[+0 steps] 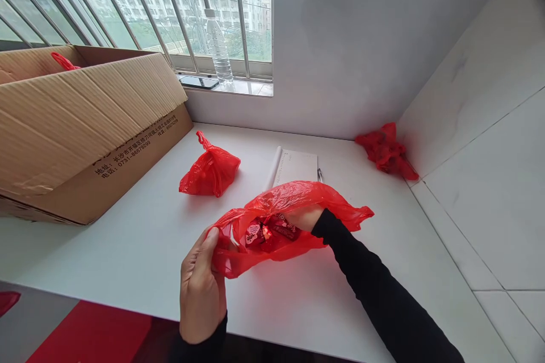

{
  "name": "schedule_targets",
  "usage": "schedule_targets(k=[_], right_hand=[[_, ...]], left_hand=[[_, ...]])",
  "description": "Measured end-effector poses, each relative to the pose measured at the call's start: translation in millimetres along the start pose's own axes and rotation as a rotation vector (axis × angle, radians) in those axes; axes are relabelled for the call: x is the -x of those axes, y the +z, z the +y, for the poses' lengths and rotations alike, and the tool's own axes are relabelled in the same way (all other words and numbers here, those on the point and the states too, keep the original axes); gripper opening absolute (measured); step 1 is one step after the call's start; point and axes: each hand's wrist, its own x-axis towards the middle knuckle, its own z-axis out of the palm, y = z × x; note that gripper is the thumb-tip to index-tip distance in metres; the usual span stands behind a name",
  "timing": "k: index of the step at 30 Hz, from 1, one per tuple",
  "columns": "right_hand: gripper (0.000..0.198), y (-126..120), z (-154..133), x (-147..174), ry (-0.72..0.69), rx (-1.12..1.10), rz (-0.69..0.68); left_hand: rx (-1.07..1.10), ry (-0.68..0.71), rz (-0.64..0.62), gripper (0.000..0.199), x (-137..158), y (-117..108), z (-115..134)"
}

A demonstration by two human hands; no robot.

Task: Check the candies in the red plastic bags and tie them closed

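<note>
A thin red plastic bag (293,193) lies spread over the white table, its mouth facing me. My left hand (200,283) pinches the bag's left rim between thumb and fingers. My right hand (304,217) reaches inside the bag; its fingers are hidden by the plastic and contents, so I cannot tell what they hold. Several small red printed packets (258,233) show in the opening, next to the right hand. Beyond the bag stands a tied red plastic bag (210,170), its knotted handles pointing up.
A large cardboard box (93,119) with red plastic inside fills the left. Behind the bag lie an open notebook (298,166) and a pen (320,174). Crumpled red bags (387,152) sit in the right corner. A water bottle (219,51) and a phone (198,82) rest on the sill.
</note>
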Motion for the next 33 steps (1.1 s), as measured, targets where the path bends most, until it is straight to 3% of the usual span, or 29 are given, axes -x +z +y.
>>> schedule_targets(k=[3,7,11,15,20,25,29,31,33], right_hand=[[0.026,-4,-8,10,-0.024,0.079,-0.063],[0.03,-28,-26,36,-0.013,0.222,-0.189],[0.055,-56,-23,64,-0.138,0.2,-0.109],[0.075,-72,-6,75,-0.148,0.388,0.082],[0.046,-85,-4,72,-0.147,0.424,0.272],[0.038,-96,-1,68,-0.053,0.382,0.499],[0.016,-103,0,68,0.009,0.216,0.325],[0.017,-107,-6,70,0.049,0.1,0.248],[0.018,-110,-15,73,0.049,0.011,0.259]], left_hand=[[-0.006,-0.002,-0.005,0.03,-1,0,1],[-0.019,0.02,0.019,0.031,-4,-2,7],[-0.021,0.059,0.049,0.032,-8,-8,15],[-0.05,0.085,0.037,0.031,-12,-14,22],[-0.081,0.161,0.002,0.028,-18,-19,34],[-0.101,0.257,0.061,0.029,-25,-27,48],[-0.106,0.276,0.077,0.025,-31,-25,64],[-0.11,0.303,0.078,0.02,-30,-16,80],[-0.12,0.382,0.048,0.019,-25,0,99]])
